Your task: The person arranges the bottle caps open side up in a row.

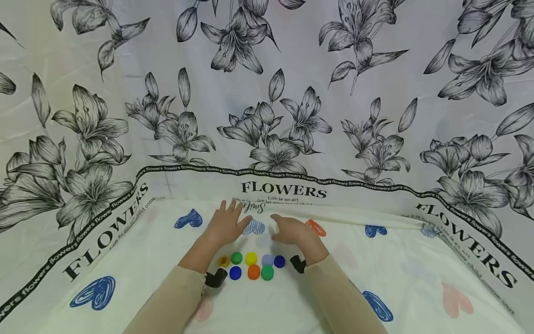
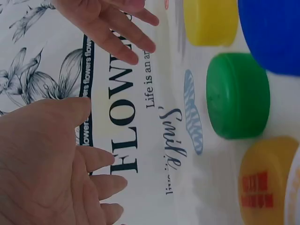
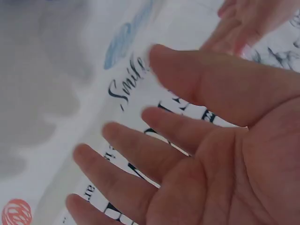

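My left hand (image 1: 225, 226) hovers over the far part of the white cloth, fingers spread and holding nothing. Opposite it, my right hand (image 1: 292, 231) is also bare, its fingers extended in the right wrist view. Between the forearms sit several small round plastic pieces like caps or tubs, in two rows. The back row has a gold piece with a red mark (image 1: 223, 261), a green piece (image 1: 236, 258), a yellow piece (image 1: 251, 258), a lavender piece (image 1: 267, 260) and a dark blue piece (image 1: 279, 261). In front lie a blue piece (image 1: 235, 272), an orange piece (image 1: 253, 272) and a second green piece (image 1: 267, 272).
A white cloth with printed hearts (image 1: 456, 299) covers the surface. Behind it hangs a flower-printed curtain (image 1: 292, 185) with black lettering, and its sides angle toward me. A raised fold (image 1: 354, 217) runs along the back edge. Black straps or mounts (image 1: 216, 278) sit at both wrists.
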### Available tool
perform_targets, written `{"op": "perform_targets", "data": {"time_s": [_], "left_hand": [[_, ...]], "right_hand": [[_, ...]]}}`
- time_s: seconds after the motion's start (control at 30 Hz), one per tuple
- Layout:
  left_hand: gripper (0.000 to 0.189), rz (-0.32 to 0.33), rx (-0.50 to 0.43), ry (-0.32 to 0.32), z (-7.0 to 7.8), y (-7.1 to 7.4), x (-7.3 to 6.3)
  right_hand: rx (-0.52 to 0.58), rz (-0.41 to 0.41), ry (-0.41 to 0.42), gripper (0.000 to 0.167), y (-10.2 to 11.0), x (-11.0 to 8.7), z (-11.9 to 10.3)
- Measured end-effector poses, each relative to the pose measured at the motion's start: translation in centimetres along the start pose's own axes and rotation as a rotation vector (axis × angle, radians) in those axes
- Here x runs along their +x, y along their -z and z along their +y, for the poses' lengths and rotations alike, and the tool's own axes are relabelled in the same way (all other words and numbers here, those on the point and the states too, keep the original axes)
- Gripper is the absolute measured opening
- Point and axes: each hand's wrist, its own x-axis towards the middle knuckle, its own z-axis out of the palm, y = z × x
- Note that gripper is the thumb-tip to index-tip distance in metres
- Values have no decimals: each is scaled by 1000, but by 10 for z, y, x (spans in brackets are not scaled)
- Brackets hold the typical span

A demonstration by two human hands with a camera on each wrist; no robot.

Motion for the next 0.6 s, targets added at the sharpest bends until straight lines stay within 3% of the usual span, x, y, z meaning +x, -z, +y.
{"op": "perform_targets", "data": {"time_s": [0.2, 0.43, 0.6], "left_hand": [[75, -40, 3, -68, 13, -5, -7], [74, -89, -32, -135, 33, -5, -16], [67, -152, -182, -178, 43, -10, -21]], "right_hand": [[26, -116, -46, 57, 10, -11, -3], [-26, -238, -114, 39, 13, -20, -13], [-46, -308, -138, 28, 10, -22, -13]]}}
